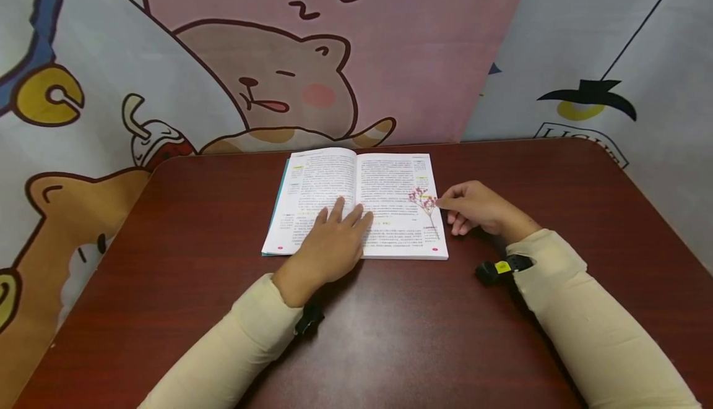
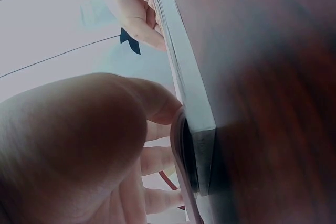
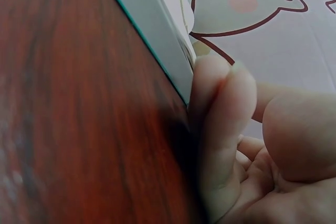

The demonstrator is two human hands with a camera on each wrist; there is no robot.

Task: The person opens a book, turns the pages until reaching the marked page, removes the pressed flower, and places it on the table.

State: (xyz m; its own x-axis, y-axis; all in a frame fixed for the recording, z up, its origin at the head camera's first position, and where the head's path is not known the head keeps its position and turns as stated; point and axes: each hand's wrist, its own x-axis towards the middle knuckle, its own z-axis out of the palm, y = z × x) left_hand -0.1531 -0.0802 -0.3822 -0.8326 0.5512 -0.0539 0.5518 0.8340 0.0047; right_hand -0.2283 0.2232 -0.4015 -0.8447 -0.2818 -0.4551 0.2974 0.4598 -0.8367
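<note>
An open book (image 1: 390,217) with printed pages and a teal cover lies on the table. My left hand (image 1: 334,242) rests across its lower middle, fingers spread over both pages; in the left wrist view its thumb (image 2: 157,100) lies at the book's near edge. On the right page lies a sprig of small pink dried flowers (image 1: 422,202), its thin stem pointing down toward the lower right corner. Beside these blooms, my right hand (image 1: 479,208) pinches the right page's outer edge between thumb and index finger, the other fingers curled below. In the right wrist view, these fingertips (image 3: 210,72) meet at the page edges.
The dark red-brown wooden table (image 1: 412,341) extends around the book. Behind its far edge hangs a cartoon-printed cloth (image 1: 423,50). Each wrist wears a dark strapped device, the right one (image 1: 490,271) with a yellow label.
</note>
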